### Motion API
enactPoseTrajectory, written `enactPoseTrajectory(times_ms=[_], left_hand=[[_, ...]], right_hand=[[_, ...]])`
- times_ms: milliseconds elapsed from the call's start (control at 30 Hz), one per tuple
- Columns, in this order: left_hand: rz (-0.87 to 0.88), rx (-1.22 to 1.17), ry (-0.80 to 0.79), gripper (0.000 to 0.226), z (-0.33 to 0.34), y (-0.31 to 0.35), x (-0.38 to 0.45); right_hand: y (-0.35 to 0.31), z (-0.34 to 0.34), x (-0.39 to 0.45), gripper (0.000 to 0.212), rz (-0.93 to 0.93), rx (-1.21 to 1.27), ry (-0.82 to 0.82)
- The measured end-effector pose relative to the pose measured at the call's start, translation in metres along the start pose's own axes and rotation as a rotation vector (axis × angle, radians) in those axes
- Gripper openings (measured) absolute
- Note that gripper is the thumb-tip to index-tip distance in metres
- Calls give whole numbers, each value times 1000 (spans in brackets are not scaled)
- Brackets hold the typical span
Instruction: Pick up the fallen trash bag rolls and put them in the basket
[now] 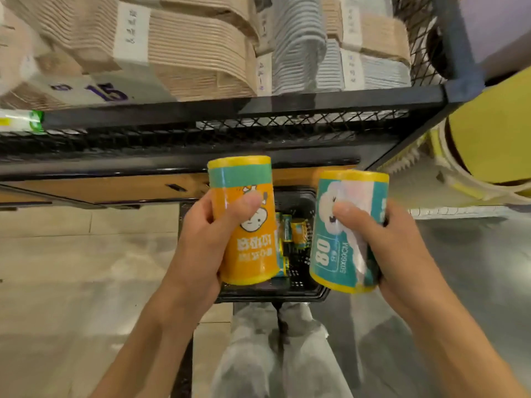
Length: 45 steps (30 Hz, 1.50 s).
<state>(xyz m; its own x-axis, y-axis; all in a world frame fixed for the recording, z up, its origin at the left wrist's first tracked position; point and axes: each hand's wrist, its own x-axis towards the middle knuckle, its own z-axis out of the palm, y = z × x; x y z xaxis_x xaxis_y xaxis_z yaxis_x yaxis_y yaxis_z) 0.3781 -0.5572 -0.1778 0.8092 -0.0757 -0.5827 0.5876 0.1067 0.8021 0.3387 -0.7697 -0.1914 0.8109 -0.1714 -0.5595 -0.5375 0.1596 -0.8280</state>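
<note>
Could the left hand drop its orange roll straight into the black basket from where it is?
Probably yes: the left hand holds the orange roll above the black basket, whose open top has nothing over it but the two held rolls.

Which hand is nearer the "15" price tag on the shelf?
Left. The left hand, holding the orange roll, is below and right of the tag; the right hand, with the teal roll, is farther right.

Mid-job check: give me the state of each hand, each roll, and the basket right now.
left hand: grips the orange roll
orange roll: held upright above the basket
right hand: grips the teal roll
teal roll: held, slightly tilted, over the basket's right edge
basket: on the floor, several rolls inside
</note>
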Motion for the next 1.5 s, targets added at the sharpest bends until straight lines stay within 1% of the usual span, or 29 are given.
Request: enactPoseTrajectory(times_ms=[133, 200, 333, 433, 567, 600, 633, 667, 700, 767, 800, 867, 900, 1000, 1100, 1233, 1300, 1367, 1500], left_hand=[[-63, 30, 57, 42, -11, -59, 51], [-98, 43, 73, 44, -17, -93, 79], [-160, 70, 119, 51, -27, -165, 139], [-203, 105, 144, 49, -37, -224, 188], [-207, 147, 219, 52, -47, -305, 260], [-184, 173, 245, 54, -47, -323, 278], [-162, 218, 273, 57, -47, -340, 295], [-146, 285, 298, 60, -46, -354, 311], [-142, 364, 318, 61, -46, -367, 326], [-136, 479, 326, 62, -47, -391, 355], [-130, 516, 322, 65, -48, -403, 368], [-112, 584, 320, 77, -50, -421, 386], [-106, 612, 317, 81, -51, -428, 392], [-106, 688, 310, 79, -50, -443, 404], [-89, 774, 352, 80, -44, -454, 412], [-40, 936, 380, 81, -33, -459, 416], [-14, 982, 393, 75, -30, -463, 417], [9, 974, 398, 68, -28, -468, 419], [-16, 934, 381, 65, -23, -477, 423]], right_hand=[[60, 5, 52, 56, 56, -33, 20], [96, 9, 78, 62, 94, -52, 19], [172, 17, 134, 58, 155, -47, 53], [233, 24, 177, 71, 183, -45, 65], [312, 29, 240, 54, 227, -66, 72], [330, 30, 256, 59, 237, -81, 89], [346, 32, 271, 69, 251, -96, 109], [361, 34, 284, 80, 262, -108, 120], [377, 34, 299, 86, 270, -130, 126], [400, 36, 321, 80, 281, -191, 140], [409, 36, 330, 73, 283, -212, 151], [425, 34, 345, 50, 280, -209, 178], [433, 32, 352, 44, 285, -208, 186], [448, 30, 367, 51, 314, -265, 199], [460, 30, 385, 68, 309, -367, 225], [468, 34, 405, 86, 270, -591, 273], [474, 35, 410, 87, 279, -641, 271], [482, 36, 414, 85, 298, -648, 265], [491, 36, 419, 82, 309, -648, 275]])
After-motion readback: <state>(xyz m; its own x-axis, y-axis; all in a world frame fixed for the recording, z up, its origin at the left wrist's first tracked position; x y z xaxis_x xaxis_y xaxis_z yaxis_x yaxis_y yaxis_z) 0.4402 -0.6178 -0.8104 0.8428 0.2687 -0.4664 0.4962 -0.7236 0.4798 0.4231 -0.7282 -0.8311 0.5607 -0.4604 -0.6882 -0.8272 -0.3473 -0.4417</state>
